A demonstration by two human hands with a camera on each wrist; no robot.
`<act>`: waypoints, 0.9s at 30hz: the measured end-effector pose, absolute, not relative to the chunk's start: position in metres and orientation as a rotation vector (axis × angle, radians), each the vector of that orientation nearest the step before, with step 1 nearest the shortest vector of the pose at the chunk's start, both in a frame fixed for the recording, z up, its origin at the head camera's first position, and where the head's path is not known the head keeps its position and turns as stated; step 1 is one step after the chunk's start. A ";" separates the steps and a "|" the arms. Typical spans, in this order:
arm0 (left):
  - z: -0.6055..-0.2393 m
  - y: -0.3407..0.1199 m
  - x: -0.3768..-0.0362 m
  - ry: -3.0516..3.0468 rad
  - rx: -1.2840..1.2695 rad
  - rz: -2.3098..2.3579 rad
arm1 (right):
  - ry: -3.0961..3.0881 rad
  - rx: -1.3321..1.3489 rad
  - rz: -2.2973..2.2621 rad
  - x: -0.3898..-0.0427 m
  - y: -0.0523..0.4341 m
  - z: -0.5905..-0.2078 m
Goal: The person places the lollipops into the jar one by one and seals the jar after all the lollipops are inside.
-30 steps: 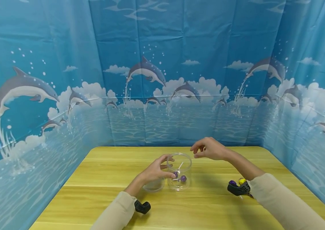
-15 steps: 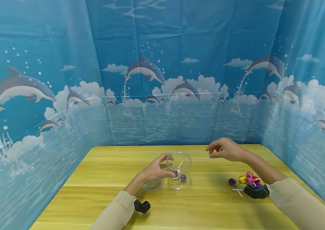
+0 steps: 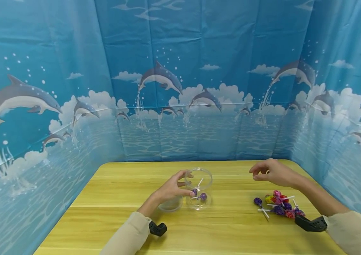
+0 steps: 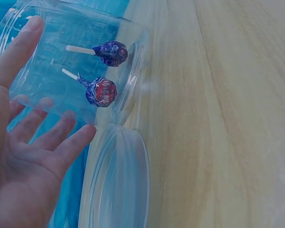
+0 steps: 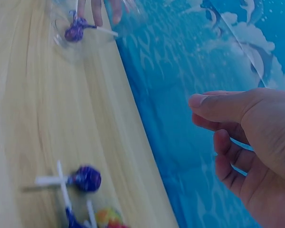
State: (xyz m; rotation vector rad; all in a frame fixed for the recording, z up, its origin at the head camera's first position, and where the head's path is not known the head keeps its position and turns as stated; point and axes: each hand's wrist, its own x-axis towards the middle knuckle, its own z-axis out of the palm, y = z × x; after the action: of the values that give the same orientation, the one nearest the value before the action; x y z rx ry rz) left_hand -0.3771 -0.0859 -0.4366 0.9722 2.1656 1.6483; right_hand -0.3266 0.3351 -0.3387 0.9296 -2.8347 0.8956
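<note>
Our left hand (image 3: 171, 189) reaches forward, fingers spread and gently curved in a loose grip. Our right hand (image 3: 274, 173) hovers out to the right, fingers loosely curled, empty.

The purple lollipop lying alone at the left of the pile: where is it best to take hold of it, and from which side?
Pinch the white stick of the purple lollipop, coming from above with the right hand. It lies flat on the table, left of the pile, so nothing crowds that side; the stick looks easier to pinch than the round head.
</note>
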 end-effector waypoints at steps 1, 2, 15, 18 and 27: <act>-0.436 -0.086 -0.377 2.165 0.972 1.650 | -2.844 0.916 0.904 -0.325 0.339 -0.340; -0.436 -0.086 -0.376 2.162 0.972 1.654 | -2.848 0.914 0.908 -0.323 0.343 -0.341; -0.437 -0.086 -0.373 2.184 0.973 1.651 | -2.863 0.801 0.956 -0.310 0.402 -0.376; -0.438 -0.086 -0.374 2.180 0.970 1.652 | -2.889 0.763 0.990 -0.310 0.419 -0.386; -0.438 -0.086 -0.376 2.162 0.971 1.659 | -2.943 0.794 1.182 -0.308 0.456 -0.410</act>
State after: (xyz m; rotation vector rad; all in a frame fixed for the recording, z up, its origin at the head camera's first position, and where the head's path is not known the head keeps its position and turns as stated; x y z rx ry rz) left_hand -0.3758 -0.0855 -0.4380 0.9715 2.1623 1.6590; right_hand -0.3080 0.4557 -0.4097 0.7937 -2.9428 1.1824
